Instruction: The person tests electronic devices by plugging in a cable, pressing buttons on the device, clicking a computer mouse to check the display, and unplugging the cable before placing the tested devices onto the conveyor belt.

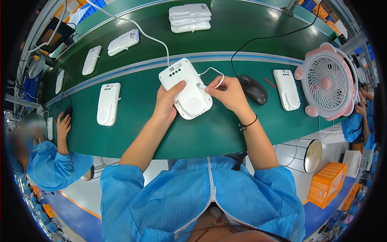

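Note:
My left hand [166,101] grips a white handheld device [186,92] from its left side, thumb on its face. The device has a round speaker grille, a row of dark round spots and a printed label. My right hand [229,94] is closed in a pinch on the end of a white cable [217,69], at the device's right edge. Whether the cable's plug sits in the device, I cannot tell. The cable loops from behind the device to my fingers. A white cord [151,37] also runs down from above to the device's top.
Similar white devices lie at left [109,104] and right [286,89]; others, including a stack [190,18], lie farther back. Right of my hand are a black mouse [253,89], a red stick [270,83] and a pink-white fan [325,82]. A co-worker's hand [63,124] is at far left.

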Motion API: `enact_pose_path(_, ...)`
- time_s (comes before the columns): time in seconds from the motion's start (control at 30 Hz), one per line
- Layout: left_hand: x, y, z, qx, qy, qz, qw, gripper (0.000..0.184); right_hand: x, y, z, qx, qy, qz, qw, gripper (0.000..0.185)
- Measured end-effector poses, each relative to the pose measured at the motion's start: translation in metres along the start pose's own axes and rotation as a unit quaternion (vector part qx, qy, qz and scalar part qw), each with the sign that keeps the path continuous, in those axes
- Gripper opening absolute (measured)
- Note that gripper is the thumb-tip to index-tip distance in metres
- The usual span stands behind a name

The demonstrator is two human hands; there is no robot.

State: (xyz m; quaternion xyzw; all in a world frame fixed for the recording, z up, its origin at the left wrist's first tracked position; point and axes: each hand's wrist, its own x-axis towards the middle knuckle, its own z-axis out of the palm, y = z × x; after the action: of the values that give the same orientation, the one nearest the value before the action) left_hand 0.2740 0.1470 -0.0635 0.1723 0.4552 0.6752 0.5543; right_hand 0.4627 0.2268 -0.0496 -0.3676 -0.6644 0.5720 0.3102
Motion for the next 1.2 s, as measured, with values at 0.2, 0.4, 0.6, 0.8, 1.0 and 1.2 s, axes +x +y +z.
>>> enact_pose_path(0.2,-0.005,0.003,0.004,0.003,0.004,-0.006,1.0,0.055,0.001,0.012,0.012,-0.034,0.103,-0.046,0.993,0.012)
enact_pose_path(0.4,-0.008,0.004,0.005,0.011,-0.002,-0.002,1.0,0.051,-0.005,0.016,0.023,0.002,0.111,-0.017,0.994,0.012)
enact_pose_path(0.6,-0.008,0.007,0.005,0.016,0.0,-0.004,1.0,0.051,-0.002,0.017,0.016,-0.001,0.059,-0.084,0.995,0.011)
enact_pose_path(0.8,-0.004,0.011,0.001,0.026,-0.007,0.007,1.0,0.05,0.001,0.015,0.015,-0.036,0.063,-0.109,0.991,0.008)
enact_pose_path(1.0,-0.002,0.008,0.001,0.048,-0.024,0.0,0.999,0.048,0.0,0.026,0.022,-0.108,0.12,-0.135,0.978,0.007)
enact_pose_path(1.2,0.0,0.008,0.0,0.077,-0.031,-0.01,0.997,0.046,-0.004,0.031,0.029,-0.096,0.14,-0.101,0.98,0.012)
